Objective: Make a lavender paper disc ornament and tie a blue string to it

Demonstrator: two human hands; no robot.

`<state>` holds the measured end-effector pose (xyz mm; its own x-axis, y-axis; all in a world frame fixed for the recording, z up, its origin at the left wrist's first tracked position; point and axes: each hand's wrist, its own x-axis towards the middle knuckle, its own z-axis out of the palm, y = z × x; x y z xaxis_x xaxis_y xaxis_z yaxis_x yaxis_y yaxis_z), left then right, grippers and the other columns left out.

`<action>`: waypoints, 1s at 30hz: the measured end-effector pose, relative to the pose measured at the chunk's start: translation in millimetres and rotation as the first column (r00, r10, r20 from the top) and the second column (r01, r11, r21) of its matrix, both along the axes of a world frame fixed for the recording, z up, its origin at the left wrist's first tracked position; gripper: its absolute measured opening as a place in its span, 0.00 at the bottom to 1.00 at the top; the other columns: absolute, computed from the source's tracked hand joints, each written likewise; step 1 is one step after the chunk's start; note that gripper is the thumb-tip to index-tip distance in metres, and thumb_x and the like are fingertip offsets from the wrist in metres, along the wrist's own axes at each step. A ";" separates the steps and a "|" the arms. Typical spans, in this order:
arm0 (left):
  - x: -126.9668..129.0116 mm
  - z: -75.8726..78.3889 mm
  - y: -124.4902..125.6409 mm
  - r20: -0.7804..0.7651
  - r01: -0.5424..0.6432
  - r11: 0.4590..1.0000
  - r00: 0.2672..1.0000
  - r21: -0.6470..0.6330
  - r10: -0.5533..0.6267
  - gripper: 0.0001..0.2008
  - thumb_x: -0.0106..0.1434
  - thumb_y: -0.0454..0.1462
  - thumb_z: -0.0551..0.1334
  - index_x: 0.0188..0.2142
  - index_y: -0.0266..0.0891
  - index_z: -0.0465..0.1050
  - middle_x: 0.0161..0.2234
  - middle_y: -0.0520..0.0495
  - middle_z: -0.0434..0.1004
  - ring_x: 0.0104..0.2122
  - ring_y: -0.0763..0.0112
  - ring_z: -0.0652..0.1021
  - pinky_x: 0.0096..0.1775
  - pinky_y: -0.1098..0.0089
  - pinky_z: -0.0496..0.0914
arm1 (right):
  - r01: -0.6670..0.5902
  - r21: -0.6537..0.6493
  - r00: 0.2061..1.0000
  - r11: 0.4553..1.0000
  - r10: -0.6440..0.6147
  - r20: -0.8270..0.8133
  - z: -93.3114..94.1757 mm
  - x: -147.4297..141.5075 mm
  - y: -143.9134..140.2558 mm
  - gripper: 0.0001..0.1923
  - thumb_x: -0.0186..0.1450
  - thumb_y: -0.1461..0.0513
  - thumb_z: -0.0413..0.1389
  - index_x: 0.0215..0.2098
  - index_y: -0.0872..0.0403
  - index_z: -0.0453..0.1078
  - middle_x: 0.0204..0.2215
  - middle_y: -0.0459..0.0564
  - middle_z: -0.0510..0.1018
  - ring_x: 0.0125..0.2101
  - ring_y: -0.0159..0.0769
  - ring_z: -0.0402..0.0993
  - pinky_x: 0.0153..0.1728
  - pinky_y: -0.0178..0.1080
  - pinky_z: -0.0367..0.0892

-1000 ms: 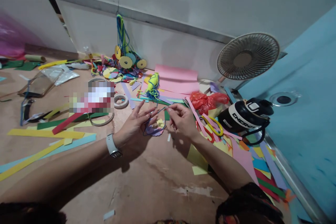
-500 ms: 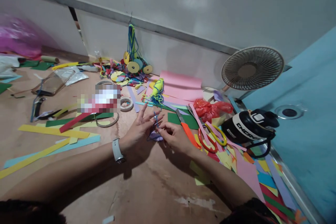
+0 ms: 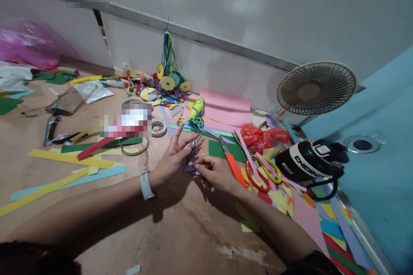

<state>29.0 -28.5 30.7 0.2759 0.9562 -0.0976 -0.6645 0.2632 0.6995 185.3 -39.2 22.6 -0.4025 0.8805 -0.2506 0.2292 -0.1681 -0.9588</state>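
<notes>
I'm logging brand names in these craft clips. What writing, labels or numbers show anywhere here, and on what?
"ENERG": white letters on the band of the black bottle lying on its side at the right; the word runs on past what can be read.
Small white label lower on the same bottle: too small to read.
Pixelated patch on the floor: unreadable.
Nothing else carries readable text.

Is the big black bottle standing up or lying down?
Lying down. The black bottle rests on its side on paper scraps, cap end toward the blue wall.
</notes>
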 end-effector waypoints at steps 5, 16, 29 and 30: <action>-0.3 1.1 -0.6 -0.051 0.004 1.000 0.999 0.026 -0.002 0.46 0.61 0.29 0.65 0.67 0.56 0.38 0.59 0.40 0.66 0.58 0.63 0.69 0.54 0.64 0.66 | -0.020 0.004 1.000 1.000 0.020 -0.014 -0.5 -0.7 -0.8 0.15 0.62 0.51 0.55 0.31 0.55 0.67 0.12 0.37 0.66 0.10 0.24 0.60 0.10 0.27 0.54; -0.1 -3.0 0.7 -0.104 0.006 0.998 0.995 0.057 0.000 0.48 0.58 0.30 0.67 0.67 0.54 0.39 0.58 0.37 0.68 0.56 0.60 0.72 0.47 0.68 0.71 | -0.034 0.004 0.999 0.999 0.034 -0.008 1.0 -1.5 -1.5 0.14 0.62 0.51 0.55 0.30 0.55 0.66 0.12 0.37 0.65 0.10 0.23 0.59 0.10 0.27 0.54; -2.5 0.8 0.6 -0.165 0.032 0.991 0.986 0.129 -0.010 0.51 0.58 0.31 0.68 0.68 0.56 0.35 0.57 0.37 0.69 0.50 0.59 0.77 0.45 0.65 0.74 | 0.017 0.269 0.983 0.963 -0.065 0.171 14.7 8.2 -1.7 0.11 0.64 0.54 0.54 0.38 0.53 0.68 0.26 0.44 0.73 0.19 0.28 0.67 0.18 0.32 0.61; -2.7 1.6 -0.2 -0.187 0.034 0.986 0.982 0.165 -0.003 0.51 0.58 0.30 0.68 0.68 0.56 0.35 0.57 0.37 0.69 0.50 0.60 0.77 0.46 0.65 0.74 | 0.055 0.404 0.963 0.913 -0.155 0.219 20.2 10.8 -1.8 0.11 0.64 0.54 0.53 0.37 0.53 0.69 0.27 0.45 0.74 0.20 0.28 0.66 0.20 0.32 0.60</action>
<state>26.3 -28.7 32.3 0.2858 0.9582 0.0119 -0.5149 0.1431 0.8452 196.1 -41.0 42.8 -0.2731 0.9609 0.0452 0.4638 0.1727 -0.8689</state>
